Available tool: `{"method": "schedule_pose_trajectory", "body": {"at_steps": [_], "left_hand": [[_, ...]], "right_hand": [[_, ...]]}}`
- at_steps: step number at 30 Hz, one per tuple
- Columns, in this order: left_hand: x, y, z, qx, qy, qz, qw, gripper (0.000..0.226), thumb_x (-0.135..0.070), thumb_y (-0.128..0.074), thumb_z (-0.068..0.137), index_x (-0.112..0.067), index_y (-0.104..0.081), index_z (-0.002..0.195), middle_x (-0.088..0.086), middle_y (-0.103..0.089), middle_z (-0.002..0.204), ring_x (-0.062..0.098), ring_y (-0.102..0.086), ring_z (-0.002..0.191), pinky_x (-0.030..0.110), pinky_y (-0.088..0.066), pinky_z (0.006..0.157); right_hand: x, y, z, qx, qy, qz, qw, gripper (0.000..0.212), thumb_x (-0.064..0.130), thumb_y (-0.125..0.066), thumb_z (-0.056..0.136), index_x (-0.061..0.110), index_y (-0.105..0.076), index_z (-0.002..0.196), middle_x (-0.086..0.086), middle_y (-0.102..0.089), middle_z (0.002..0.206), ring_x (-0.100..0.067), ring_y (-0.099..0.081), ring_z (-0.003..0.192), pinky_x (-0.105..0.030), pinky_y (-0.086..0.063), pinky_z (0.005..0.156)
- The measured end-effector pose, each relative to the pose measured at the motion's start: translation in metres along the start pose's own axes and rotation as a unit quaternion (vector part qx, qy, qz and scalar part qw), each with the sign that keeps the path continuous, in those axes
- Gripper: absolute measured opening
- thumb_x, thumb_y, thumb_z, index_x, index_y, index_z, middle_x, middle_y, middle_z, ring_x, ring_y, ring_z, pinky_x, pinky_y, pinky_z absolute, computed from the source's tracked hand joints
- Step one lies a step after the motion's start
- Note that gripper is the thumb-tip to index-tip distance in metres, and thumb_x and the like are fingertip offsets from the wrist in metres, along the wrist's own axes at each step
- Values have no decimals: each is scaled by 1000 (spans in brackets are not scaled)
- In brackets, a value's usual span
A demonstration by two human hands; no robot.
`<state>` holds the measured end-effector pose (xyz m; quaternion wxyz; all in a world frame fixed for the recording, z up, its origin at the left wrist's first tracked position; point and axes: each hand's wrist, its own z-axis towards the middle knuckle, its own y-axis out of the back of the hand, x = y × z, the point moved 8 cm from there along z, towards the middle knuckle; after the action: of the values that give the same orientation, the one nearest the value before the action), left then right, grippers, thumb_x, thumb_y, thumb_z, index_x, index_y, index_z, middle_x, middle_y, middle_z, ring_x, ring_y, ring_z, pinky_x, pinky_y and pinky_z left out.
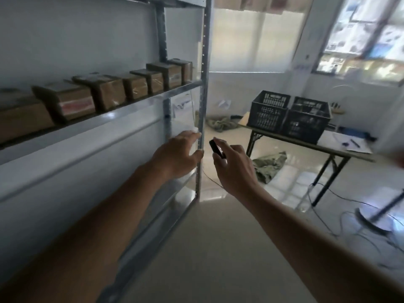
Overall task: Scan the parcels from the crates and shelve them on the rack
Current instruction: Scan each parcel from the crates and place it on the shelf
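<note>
Gripping a small black scanner (pixel 216 148), the right hand (pixel 232 169) is seen held out in front of the body, thumb and curled fingers wrapped round the device, forearm stretched forward from the lower right. Just to its left, the left hand (pixel 178 157) is extended with fingers relaxed and spread, its fingertips at or against the front right upright of the rack (pixel 202 106); whether the post is actually pinched cannot be told, and nothing is carried in that hand. Both arms are reached well forward, roughly level with each other.

On the rack's upper shelf, to the far left, a row of brown cardboard parcels (pixel 109 92) is already stood side by side. Two dark crates (pixel 290 115) are set touching one another on a folding table (pixel 341 147) at the far right, well apart from the hands; their contents are too blurred to be made out.

The step in hand is judged to be a return to the crates for another parcel. It would be done well if the scanner were kept firmly held with its window facing outward, the free hand left empty for lifting, and the cables (pixel 328 213) trailing over the floor near the table avoided. Green cloth (pixel 270 166) is also lying on the floor along that path.
</note>
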<state>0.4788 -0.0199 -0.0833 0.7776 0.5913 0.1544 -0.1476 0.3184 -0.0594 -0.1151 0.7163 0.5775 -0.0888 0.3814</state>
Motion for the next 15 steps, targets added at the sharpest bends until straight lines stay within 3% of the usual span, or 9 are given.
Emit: {"method": "schedule_pose_trajectory", "body": {"at_steps": [9, 15], "left_hand": [[-77, -99, 198, 63, -130, -15, 989, 59, -43, -55, 105, -20, -43, 158, 0, -43, 164, 22, -43, 148, 44, -39, 120], [-140, -168, 305, 105, -195, -16, 975, 59, -44, -53, 105, -23, -41, 159, -2, -39, 166, 20, -40, 150, 46, -40, 119]], "right_hand": [[-135, 61, 106, -79, -94, -38, 992, 48, 40, -54, 109, 38, -47, 157, -16, -56, 139, -39, -63, 119, -56, -55, 97], [-235, 103, 167, -108, -157, -56, 980, 49, 43, -51, 109, 39, -45, 158, -15, -54, 144, -40, -61, 121, -56, -55, 98]]}}
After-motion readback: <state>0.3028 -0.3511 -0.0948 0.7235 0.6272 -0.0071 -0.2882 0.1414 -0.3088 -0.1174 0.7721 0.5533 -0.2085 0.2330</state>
